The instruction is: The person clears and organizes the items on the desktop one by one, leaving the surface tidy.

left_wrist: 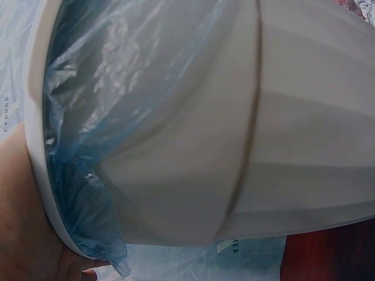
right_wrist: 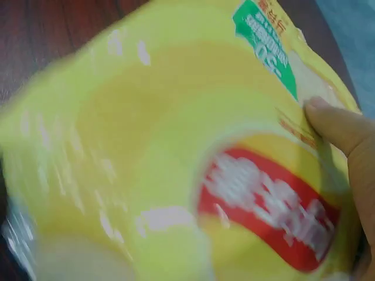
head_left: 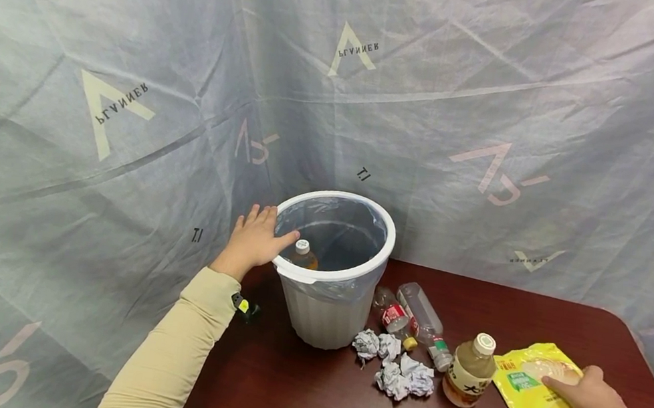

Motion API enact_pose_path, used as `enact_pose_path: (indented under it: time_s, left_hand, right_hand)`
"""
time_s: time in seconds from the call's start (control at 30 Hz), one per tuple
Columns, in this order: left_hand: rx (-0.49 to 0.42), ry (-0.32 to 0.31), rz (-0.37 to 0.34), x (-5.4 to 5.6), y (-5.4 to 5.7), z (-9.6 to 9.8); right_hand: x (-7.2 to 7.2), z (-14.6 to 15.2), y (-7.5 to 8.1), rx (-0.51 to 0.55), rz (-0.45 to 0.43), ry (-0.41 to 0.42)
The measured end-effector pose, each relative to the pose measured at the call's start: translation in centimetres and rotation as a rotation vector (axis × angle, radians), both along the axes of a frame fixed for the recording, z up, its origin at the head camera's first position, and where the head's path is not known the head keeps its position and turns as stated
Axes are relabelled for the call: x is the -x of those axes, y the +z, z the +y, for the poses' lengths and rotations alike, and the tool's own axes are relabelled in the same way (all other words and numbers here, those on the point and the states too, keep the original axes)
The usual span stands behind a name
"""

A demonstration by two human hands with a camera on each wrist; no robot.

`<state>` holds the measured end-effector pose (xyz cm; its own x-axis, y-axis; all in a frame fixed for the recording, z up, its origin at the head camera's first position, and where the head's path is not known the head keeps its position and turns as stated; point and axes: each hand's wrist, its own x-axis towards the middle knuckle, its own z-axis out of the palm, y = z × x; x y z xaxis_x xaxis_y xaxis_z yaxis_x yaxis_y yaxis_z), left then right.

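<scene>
My left hand (head_left: 256, 240) rests at the left side of the bin's white rim (head_left: 355, 273), its fingers spread and fairly straight. The left wrist view has that hand (left_wrist: 23, 216) against the rim, beside the bluish liner (left_wrist: 88, 193). Inside the bin (head_left: 323, 315) a white-capped bottle (head_left: 303, 254) shows. At the right, my right hand (head_left: 596, 395) grips a yellow food packet (head_left: 534, 406) by its edge. Its thumb (right_wrist: 331, 120) presses on the printed front; the other fingers are hidden. The packet (right_wrist: 146, 146) fills most of the right wrist view.
Left of the packet stands a capped bottle (head_left: 468, 375) with brownish contents. Two clear plastic bottles (head_left: 419, 309) (head_left: 392, 314) lie right of the bin. Several crumpled paper balls (head_left: 404, 378) sit before them on the dark red table (head_left: 293, 395). Grey sheeting (head_left: 433, 122) hangs behind.
</scene>
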<state>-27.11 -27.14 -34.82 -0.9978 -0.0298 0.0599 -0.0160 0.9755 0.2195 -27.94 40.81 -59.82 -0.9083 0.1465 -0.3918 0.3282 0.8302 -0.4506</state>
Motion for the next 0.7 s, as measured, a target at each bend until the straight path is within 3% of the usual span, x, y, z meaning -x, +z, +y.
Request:
enact_pose_path:
  time_s: [0.1, 0.23, 0.43, 0.57, 0.7]
  left_hand:
    - [0.002, 0.0, 0.005, 0.0, -0.1, -0.1]
    - [-0.001, -0.002, 0.009, 0.0, -0.1, -0.1]
    - [-0.014, -0.001, 0.016, -0.1, 0.1, 0.0]
    - [-0.019, -0.003, 0.016, -0.2, 0.1, 0.1]
    - [-0.025, -0.007, 0.011, -0.2, 0.1, 0.1]
  right_hand:
    - [0.1, 0.5, 0.0, 0.083, 0.043, -0.011]
    - [0.2, 0.9, 0.4, 0.14, 0.162, -0.023]
    - [0.0, 1.3, 1.9, 0.403, 0.253, 0.011]
    - [0.4, 1.5, 3.3, 0.422, 0.338, -0.003]
    - [1.2, 1.4, 4.4, 0.385, 0.449, -0.107]
